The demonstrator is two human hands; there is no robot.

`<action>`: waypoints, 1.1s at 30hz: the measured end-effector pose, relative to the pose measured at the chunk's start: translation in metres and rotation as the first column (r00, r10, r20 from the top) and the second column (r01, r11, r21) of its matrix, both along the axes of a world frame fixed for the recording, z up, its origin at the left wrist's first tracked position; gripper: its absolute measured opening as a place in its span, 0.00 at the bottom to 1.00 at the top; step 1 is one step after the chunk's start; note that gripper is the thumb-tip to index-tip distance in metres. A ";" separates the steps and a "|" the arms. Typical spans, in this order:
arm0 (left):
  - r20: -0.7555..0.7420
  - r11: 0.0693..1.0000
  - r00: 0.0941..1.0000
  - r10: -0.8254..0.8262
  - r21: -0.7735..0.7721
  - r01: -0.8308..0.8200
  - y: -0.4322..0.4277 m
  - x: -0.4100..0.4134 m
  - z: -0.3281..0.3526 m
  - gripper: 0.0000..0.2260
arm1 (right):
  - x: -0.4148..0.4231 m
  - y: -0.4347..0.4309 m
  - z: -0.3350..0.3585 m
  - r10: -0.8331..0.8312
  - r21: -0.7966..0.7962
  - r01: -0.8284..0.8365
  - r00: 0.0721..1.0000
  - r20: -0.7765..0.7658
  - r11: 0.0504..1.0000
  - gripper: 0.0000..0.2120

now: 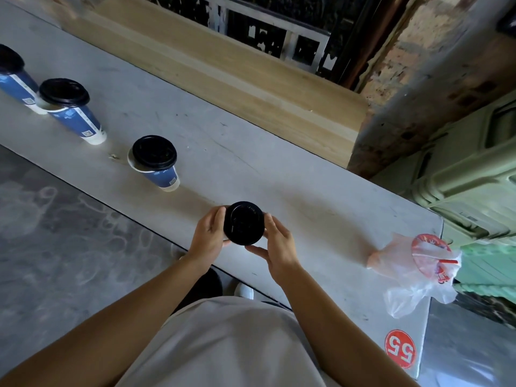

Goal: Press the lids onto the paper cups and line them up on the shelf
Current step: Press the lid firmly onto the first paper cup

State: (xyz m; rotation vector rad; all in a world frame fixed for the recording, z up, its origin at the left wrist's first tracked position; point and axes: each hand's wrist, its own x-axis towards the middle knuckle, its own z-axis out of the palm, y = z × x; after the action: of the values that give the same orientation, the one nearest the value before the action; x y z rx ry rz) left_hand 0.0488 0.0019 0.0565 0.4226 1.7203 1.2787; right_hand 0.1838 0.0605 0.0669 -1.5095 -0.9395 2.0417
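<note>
Pressing a lid onto the fourth cup at the near edge of the shelf (251,152).

I see my left hand (208,240) and right hand (279,247) curled round the black lid (243,223), one on each side, gripping its rim. Next I'd press evenly until it snaps, then set it beside the row of three lidded cups (154,160) to the left. The lid hides the cup beneath it almost entirely, so it may already be seated; from straight above I can't tell.
</note>
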 end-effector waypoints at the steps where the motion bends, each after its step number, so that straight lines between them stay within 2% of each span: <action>1: -0.006 1.000 1.000 0.005 0.006 -0.005 0.001 0.001 -0.001 0.14 | 0.000 -0.002 0.000 -0.004 0.003 0.004 1.000 0.001 1.000 0.16; 3: -0.015 0.999 0.999 0.031 0.020 -0.031 0.000 0.005 -0.004 0.13 | -0.001 -0.006 0.000 -0.012 0.012 0.012 1.000 0.003 1.000 0.16; 7: -0.122 0.999 0.991 0.051 0.001 -0.052 -0.003 0.005 -0.012 0.14 | -0.003 -0.009 0.001 -0.013 0.017 0.013 1.000 -0.006 1.000 0.16; 12: -0.064 0.999 0.997 0.032 0.006 -0.031 -0.002 0.006 0.001 0.13 | -0.002 -0.012 -0.002 -0.034 0.035 0.034 0.999 -0.001 0.999 0.17; 17: -0.046 0.999 0.998 -0.049 0.004 0.049 0.000 -0.002 0.008 0.14 | -0.008 -0.016 -0.002 -0.047 0.124 0.041 0.998 0.048 0.991 0.16; 22: 0.079 1.000 0.997 -0.012 0.006 0.012 -0.001 -0.003 0.011 0.14 | -0.013 -0.009 -0.002 -0.018 0.192 -0.003 0.994 0.103 0.981 0.15; 25: 0.095 0.999 0.994 0.047 -0.022 -0.045 0.001 0.000 0.014 0.13 | -0.021 -0.013 -0.001 -0.035 0.245 -0.004 0.987 0.155 0.970 0.16; 29: 0.025 0.997 0.998 0.057 -0.049 -0.056 0.007 -0.001 0.016 0.11 | -0.017 -0.012 -0.003 -0.117 0.083 0.110 0.990 0.077 0.990 0.14; 33: -0.099 0.994 0.993 0.061 -0.084 -0.069 0.010 -0.009 0.007 0.07 | -0.010 -0.015 -0.004 -0.110 0.026 0.110 0.994 -0.015 0.994 0.15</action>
State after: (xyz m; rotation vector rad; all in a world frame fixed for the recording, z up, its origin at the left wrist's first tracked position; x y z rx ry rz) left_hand 0.0401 0.0124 0.0639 0.3846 1.8774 1.2412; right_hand 0.1733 0.0457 0.0634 -1.4977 -0.8555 1.9518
